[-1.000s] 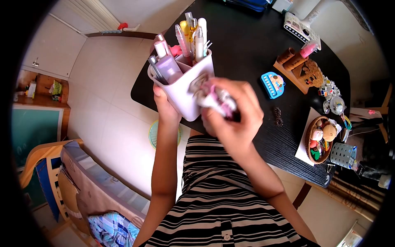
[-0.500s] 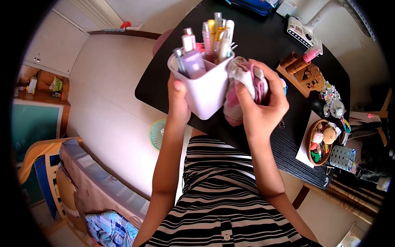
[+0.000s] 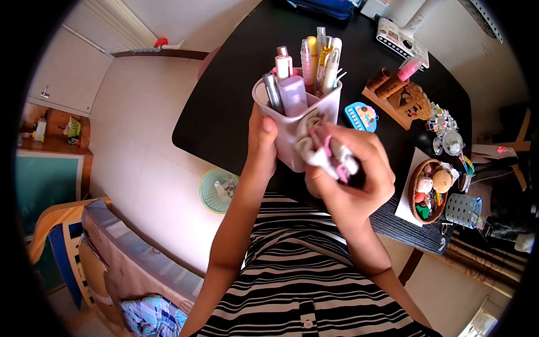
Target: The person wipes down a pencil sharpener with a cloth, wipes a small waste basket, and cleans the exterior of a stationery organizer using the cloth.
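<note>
A pale lilac pen holder (image 3: 285, 140) with divided compartments is held up over the table edge, slightly tilted. Pens (image 3: 324, 62), a pink-capped tube (image 3: 283, 64) and a purple-capped bottle (image 3: 293, 95) stand in it. My left hand (image 3: 263, 137) grips the holder from its left side, thumb on the near wall. My right hand (image 3: 359, 171) is closed on a crumpled grey-and-pink cloth (image 3: 324, 147), which lies against the holder's front right wall. Motion blurs the fingers and the cloth a little.
On the black table (image 3: 224, 112) are a blue puppy-shaped gadget (image 3: 361, 117), a carved wooden stand (image 3: 401, 101), a wicker basket (image 3: 415, 196) of small items and a white power strip (image 3: 401, 42). A green wastebasket (image 3: 219, 191) stands on the floor below the left edge.
The pen holder has shifted right and slightly down with my left hand. My right hand has brought the cloth from the holder's right side onto its front wall. The blue gadget is now uncovered.
</note>
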A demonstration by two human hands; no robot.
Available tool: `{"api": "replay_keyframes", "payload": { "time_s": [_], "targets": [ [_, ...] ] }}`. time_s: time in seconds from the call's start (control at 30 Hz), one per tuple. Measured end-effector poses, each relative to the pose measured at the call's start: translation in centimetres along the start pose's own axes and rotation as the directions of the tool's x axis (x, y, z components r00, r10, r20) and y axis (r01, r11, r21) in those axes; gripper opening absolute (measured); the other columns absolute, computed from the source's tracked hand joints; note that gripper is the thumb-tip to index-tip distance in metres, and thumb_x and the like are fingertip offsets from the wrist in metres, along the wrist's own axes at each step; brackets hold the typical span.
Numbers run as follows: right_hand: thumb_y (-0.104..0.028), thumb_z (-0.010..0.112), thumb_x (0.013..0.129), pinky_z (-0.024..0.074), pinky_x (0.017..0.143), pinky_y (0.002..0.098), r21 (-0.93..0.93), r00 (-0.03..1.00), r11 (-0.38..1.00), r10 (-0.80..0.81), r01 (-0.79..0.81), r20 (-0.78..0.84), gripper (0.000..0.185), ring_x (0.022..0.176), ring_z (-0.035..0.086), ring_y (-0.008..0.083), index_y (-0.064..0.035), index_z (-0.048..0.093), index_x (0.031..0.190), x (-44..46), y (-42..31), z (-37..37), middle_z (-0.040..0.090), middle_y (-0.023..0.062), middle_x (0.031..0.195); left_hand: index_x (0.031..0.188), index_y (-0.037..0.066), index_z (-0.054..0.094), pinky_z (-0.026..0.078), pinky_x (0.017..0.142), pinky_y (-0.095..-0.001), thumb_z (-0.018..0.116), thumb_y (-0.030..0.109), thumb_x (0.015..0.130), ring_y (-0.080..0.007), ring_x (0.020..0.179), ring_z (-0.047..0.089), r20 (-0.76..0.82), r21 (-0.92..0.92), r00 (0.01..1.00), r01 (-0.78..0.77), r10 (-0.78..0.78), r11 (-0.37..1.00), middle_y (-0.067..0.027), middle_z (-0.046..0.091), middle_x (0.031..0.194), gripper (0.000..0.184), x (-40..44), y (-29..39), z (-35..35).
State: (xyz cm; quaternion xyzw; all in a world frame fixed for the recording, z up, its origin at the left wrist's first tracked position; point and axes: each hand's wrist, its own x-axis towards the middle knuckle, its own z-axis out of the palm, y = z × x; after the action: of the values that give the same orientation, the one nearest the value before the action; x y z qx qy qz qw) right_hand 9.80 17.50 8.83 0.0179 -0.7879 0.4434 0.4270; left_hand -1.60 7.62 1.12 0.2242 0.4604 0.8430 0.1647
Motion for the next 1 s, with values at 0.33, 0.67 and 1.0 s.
{"api": "replay_keyframes", "payload": {
  "time_s": [0.33, 0.67, 1.0],
  "targets": [
    [0.006, 0.082, 0.061, 0.0559, 0.077, 0.0334, 0.039, 0.992, 0.992, -0.120, 0.119, 0.030, 0.049, 0.088, 0.070, 0.0241, 0.0013, 0.074, 0.110, 0.5, 0.2, 0.7, 0.074, 0.0115, 0.100, 0.148, -0.004, 0.038, 0.057, 0.097, -0.0391, 0.064, 0.080, 0.082, -0.0245, 0.113, 0.069, -0.046, -0.051, 0.997, -0.066, 0.064, 0.996, -0.0181, 0.063, 0.130, 0.111, -0.3, 1.1, 0.1],
    [0.002, 0.080, 0.074, 0.0521, 0.093, 0.0300, -0.144, 0.997, 0.989, 0.023, -0.033, -0.070, 0.042, 0.100, 0.069, 0.0176, 0.0015, 0.072, 0.115, 1.6, 2.2, -0.7, 0.074, 0.0110, 0.110, 0.154, -0.003, 0.032, 0.055, 0.101, -0.0421, 0.062, 0.081, 0.083, -0.0268, 0.119, 0.066, -0.138, 0.008, 0.964, -0.230, 0.229, 0.973, -0.0191, 0.057, 0.139, 0.114, 0.2, 1.2, 0.8],
    [0.001, 0.082, 0.068, 0.0559, 0.082, 0.0326, -0.064, 0.999, 0.997, -0.043, 0.042, -0.016, 0.043, 0.091, 0.072, 0.0255, 0.0004, 0.075, 0.110, 1.5, 0.7, 0.3, 0.075, 0.0146, 0.104, 0.156, -0.003, 0.029, 0.051, 0.106, -0.0460, 0.064, 0.081, 0.080, -0.0321, 0.124, 0.063, -0.032, -0.077, 0.990, -0.138, 0.135, 0.988, -0.0218, 0.054, 0.143, 0.119, -0.2, 1.4, 0.4]
  ]
}}
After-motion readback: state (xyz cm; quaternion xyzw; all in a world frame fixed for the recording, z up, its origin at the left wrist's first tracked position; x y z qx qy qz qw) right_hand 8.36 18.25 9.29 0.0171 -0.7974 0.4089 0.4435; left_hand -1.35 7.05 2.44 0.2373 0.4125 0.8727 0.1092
